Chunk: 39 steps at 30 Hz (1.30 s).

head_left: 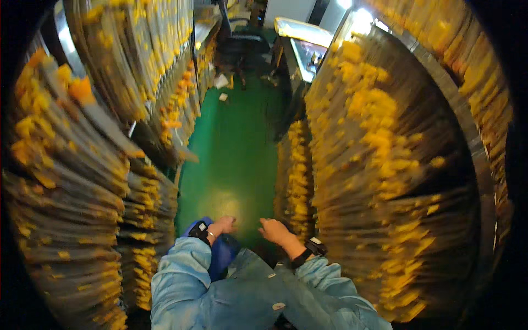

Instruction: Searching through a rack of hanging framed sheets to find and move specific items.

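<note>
Both my hands are held low in front of my body, above the green floor (231,143), with a gap between them. My left hand (224,224) has its fingers curled in, and nothing shows in them. Beneath and beside its wrist is a smooth blue object (221,256), partly covered by my arm; its kind is not clear. My right hand (275,230) is loosely closed, with no object showing in it. It is nearest to the lower row of yellow-tagged sheets (297,190) on the right. Black bands with small devices circle both wrists.
Racks of tightly packed, upright dark sheets (71,220) with yellow and orange tags line the left. Similar sheets (379,165) crowd the right, below a metal rail (440,69). Ahead are a black office chair (242,44), a lit table (302,55) and white scraps (221,81).
</note>
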Each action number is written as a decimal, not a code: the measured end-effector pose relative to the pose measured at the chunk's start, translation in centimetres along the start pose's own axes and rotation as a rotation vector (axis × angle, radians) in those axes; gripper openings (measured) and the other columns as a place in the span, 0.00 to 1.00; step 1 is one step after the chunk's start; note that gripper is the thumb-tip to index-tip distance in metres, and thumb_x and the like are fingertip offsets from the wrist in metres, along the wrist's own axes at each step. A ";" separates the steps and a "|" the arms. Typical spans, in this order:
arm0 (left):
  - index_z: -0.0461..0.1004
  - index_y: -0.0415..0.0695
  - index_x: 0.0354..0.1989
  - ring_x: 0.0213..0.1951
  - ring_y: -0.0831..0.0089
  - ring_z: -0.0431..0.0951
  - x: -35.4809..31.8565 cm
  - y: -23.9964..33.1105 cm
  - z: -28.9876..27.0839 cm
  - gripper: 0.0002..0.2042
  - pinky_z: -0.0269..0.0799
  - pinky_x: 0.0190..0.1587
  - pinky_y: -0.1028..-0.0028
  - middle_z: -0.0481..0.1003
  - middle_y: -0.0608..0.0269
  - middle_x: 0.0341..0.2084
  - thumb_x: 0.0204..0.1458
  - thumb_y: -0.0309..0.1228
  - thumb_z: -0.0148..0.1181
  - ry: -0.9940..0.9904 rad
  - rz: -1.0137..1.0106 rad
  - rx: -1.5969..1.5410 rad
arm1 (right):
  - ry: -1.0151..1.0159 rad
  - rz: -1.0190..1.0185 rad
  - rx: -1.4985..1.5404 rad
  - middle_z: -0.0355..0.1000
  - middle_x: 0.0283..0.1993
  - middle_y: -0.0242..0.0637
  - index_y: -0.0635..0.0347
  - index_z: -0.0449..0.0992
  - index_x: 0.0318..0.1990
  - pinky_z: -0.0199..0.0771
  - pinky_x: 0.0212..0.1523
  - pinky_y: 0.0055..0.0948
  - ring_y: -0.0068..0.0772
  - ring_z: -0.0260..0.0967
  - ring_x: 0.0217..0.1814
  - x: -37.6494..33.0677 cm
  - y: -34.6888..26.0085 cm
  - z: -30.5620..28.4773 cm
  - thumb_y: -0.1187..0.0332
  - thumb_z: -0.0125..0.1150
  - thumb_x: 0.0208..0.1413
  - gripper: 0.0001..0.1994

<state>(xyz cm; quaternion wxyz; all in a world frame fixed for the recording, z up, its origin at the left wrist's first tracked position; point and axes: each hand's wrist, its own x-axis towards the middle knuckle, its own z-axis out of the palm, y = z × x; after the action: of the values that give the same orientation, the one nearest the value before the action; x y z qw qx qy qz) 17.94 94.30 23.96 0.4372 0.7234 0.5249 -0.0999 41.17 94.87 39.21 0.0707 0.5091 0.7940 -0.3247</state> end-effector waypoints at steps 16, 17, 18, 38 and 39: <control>0.74 0.42 0.49 0.44 0.57 0.77 22.9 -6.8 -43.9 0.23 0.72 0.50 0.63 0.76 0.50 0.43 0.45 0.42 0.63 0.287 0.213 -0.138 | -0.169 0.147 -0.095 0.74 0.42 0.52 0.60 0.74 0.44 0.72 0.48 0.46 0.51 0.71 0.48 35.4 10.2 -21.7 0.61 0.57 0.51 0.16; 0.74 0.42 0.49 0.44 0.57 0.78 23.4 -6.9 -47.2 0.23 0.73 0.49 0.63 0.77 0.50 0.42 0.46 0.42 0.63 0.311 0.203 -0.170 | -0.186 0.098 -0.051 0.74 0.43 0.51 0.60 0.74 0.45 0.72 0.48 0.45 0.51 0.71 0.48 37.7 10.0 -24.1 0.61 0.58 0.51 0.16; 0.74 0.41 0.49 0.43 0.57 0.78 24.4 -6.8 -50.7 0.23 0.73 0.48 0.64 0.77 0.50 0.42 0.46 0.41 0.63 0.340 0.203 -0.198 | -0.192 0.055 -0.011 0.74 0.43 0.51 0.60 0.74 0.45 0.72 0.48 0.45 0.51 0.71 0.48 39.9 10.0 -26.7 0.61 0.58 0.51 0.16; 0.78 0.41 0.33 0.31 0.56 0.78 64.5 -2.7 -97.3 0.07 0.74 0.35 0.64 0.76 0.50 0.27 0.47 0.28 0.58 0.558 0.555 -0.166 | 0.438 0.217 0.534 0.74 0.42 0.50 0.63 0.73 0.48 0.75 0.43 0.37 0.47 0.74 0.43 78.4 21.0 -57.0 0.71 0.56 0.52 0.15; 0.77 0.40 0.33 0.32 0.56 0.78 66.5 -1.2 -99.5 0.07 0.74 0.36 0.64 0.76 0.50 0.28 0.47 0.28 0.58 0.583 0.573 -0.157 | 0.410 0.209 0.600 0.74 0.42 0.50 0.62 0.73 0.48 0.75 0.43 0.37 0.47 0.74 0.43 78.4 20.0 -59.3 0.71 0.56 0.52 0.15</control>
<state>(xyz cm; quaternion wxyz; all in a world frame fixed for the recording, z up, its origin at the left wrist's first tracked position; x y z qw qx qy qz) 14.18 212.43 42.62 0.3342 0.8027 0.4103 0.2750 34.20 194.95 41.83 -0.2093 0.6397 0.6051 -0.4253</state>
